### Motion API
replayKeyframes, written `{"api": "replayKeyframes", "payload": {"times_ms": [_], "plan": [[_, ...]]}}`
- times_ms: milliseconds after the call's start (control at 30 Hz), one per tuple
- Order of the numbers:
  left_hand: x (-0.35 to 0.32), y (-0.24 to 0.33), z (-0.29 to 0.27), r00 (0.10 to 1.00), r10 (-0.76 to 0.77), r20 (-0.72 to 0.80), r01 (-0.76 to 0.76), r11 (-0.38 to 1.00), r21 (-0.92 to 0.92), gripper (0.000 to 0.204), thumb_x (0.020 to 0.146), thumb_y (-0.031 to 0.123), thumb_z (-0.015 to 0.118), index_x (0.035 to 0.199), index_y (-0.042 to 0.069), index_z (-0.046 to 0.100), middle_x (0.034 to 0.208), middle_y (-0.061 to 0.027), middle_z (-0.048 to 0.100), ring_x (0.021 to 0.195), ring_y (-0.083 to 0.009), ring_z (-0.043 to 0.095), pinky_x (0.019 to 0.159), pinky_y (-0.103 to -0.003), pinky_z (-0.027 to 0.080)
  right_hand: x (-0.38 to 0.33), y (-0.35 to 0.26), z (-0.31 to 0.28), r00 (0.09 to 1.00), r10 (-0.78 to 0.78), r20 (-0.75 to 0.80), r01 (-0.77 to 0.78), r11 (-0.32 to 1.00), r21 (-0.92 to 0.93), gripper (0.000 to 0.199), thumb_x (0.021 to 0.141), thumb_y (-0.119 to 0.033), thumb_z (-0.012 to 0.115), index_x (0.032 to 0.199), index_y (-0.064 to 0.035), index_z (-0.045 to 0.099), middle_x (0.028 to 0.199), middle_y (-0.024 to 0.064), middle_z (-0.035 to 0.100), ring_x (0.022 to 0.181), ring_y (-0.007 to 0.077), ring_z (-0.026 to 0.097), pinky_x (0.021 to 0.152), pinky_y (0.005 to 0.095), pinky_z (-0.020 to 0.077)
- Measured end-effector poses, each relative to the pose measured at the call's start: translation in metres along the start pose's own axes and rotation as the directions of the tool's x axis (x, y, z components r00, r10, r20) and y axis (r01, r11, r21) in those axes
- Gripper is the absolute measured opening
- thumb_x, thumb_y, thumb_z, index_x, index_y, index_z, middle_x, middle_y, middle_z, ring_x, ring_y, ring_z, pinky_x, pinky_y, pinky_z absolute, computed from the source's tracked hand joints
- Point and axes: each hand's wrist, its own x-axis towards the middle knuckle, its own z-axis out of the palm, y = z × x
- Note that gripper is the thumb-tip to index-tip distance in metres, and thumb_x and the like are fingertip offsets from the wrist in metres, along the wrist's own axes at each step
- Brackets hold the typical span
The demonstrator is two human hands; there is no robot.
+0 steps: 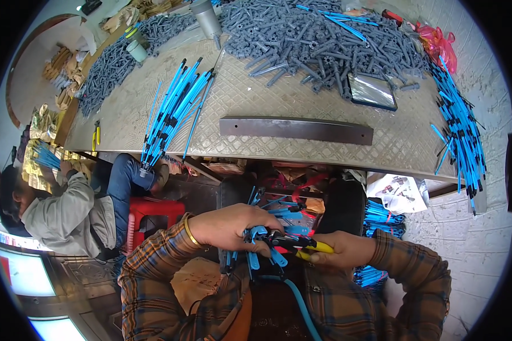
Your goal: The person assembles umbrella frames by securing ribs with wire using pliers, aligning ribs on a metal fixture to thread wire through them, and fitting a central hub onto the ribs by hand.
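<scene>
At the lower centre of the frame, the left hand [240, 227] is curled around blue plastic pieces [254, 261] while the right hand [342, 250] grips yellow-handled pliers [323, 246], their dark head at those pieces.

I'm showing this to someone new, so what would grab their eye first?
First, the heap of grey parts across the far side of the table. Next, the bright blue rods, bundled at the table's front left and right end. Below, in the middle, the right hand holds yellow-handled pliers close to blue pieces in the left hand.
</scene>
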Motion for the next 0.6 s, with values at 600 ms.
{"api": "replayKeyframes", "payload": {"times_ms": [600], "plan": [[-0.004, 0.006, 0.005, 0.935, -0.214, -0.282, 0.193, 0.976, -0.1, 0.037, 0.073, 0.018, 0.071, 0.104, 0.004, 0.055, 0.089, -0.0078, 0.061, 0.081, -0.0203, 0.061, 0.072, -0.031, 0.047, 0.006, -0.021, 0.014, 0.869, -0.266, -0.417, -0.167, 0.635, -0.754, 0.032, 0.086, -0.031, 0.054, 0.102, -0.004, 0.048, 0.075, 0.0168, 0.06, 0.07, 0.0344, 0.06, 0.059, 0.0398, 0.0485]]}}
